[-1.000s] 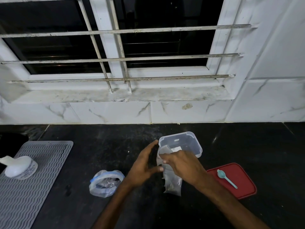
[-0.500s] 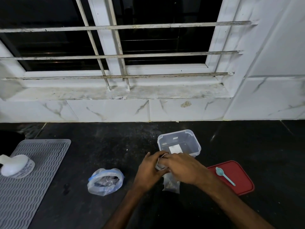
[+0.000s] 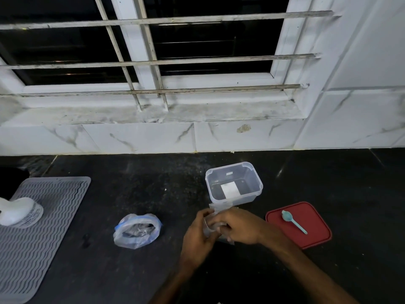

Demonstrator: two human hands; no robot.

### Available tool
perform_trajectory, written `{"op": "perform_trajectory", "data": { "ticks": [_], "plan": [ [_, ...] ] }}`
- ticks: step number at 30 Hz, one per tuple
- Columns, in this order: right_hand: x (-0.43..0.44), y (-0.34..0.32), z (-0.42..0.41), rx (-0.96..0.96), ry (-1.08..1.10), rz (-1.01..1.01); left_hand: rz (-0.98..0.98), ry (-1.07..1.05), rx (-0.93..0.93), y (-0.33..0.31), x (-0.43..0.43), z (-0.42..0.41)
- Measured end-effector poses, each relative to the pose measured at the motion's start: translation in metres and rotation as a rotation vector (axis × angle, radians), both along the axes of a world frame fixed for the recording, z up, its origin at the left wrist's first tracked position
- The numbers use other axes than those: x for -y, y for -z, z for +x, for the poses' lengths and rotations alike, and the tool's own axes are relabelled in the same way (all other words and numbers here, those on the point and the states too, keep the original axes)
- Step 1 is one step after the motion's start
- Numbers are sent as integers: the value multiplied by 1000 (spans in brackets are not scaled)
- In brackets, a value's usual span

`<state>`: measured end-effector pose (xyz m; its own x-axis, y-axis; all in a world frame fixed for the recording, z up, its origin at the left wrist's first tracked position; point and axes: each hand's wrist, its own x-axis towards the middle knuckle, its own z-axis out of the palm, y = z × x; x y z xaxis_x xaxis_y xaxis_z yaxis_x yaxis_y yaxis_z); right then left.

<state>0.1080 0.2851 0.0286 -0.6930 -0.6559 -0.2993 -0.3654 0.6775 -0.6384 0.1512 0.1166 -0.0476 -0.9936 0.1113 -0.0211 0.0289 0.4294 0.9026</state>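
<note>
Step in hand, as I read it: getting the mouth of the small clear pouch [image 3: 215,211] open so the contents can go into the clear tub [image 3: 243,199]. Both grips are on it. The left hand [image 3: 197,235] pinches the pouch's left side w/ thumb & fingertips, and the right hand [image 3: 241,227] curls over its top/right side from above. Neither is slack; both are closed round the film.

To do it well:
- Keep pinch pts close to the mouth, one layer per hand.
- Pull apart sideways, not up. The film looks thin, so a jerk could tear it lower down or spill it.
- Hold the pouch upright, bottom low, till the mouth is wide.
- Then tip twd the tub, which stands straight ahead of the grip, just beyond the fingertips. Its lid is off, w/ only a white patch seen at its floor.

Pouch re grip: it sits btwn the two hands. The top edge pokes out on the far side just past the knuckles, and a bit of the lower end shows under the right hand. The middle is hidden by fingers. Can't tell if it rests on the counter [image 3: 131,189] or hangs just over it.

Right of the grip, near but apart, is the red lid [image 3: 315,229] w/ the teal spoon [image 3: 293,221] lying on it. Left of the grip, well apart, is a second bag [image 3: 137,231], blue-edged.
</note>
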Motion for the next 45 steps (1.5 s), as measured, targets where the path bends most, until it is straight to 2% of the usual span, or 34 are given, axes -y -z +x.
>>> {"op": "perform_trajectory", "data": {
  "ticks": [2,5,10,13,15,19,28,30,33,35,38,41,44,45],
  "plan": [
    [-3,7,5,53,30,-3,25,-22,64,11,-4,10],
    [-14,18,11,-23,87,19,62,-80,117,23,-17,23],
    [-68,49,5,-183,432,-1,63,-154,114,43,-36,28],
    [-112,64,-2,-251,675,94,37,-227,18,43,-49,27],
    [-135,74,-3,-243,754,239,9,-245,-30,41,-54,25],
    [-155,91,-1,-134,759,528,-11,-247,13,47,-54,25],
    [-163,102,-4,-129,779,586,-59,-233,11,45,-42,29],
    [-166,100,-4,-159,796,504,-91,-268,-28,41,-36,31],
    [-164,82,-2,-227,838,219,-162,-425,-129,33,-8,33],
    [-148,56,2,-200,816,42,-208,-629,-183,32,30,35],
    [-103,18,13,-38,798,-288,-177,-1010,-186,28,98,38],
    [-42,5,19,158,808,-539,-167,-1262,87,28,138,32],
    [32,4,23,430,727,-606,-154,-1173,516,33,147,15],
    [58,6,25,519,687,-592,-149,-1130,582,35,150,11]
  ]
}}
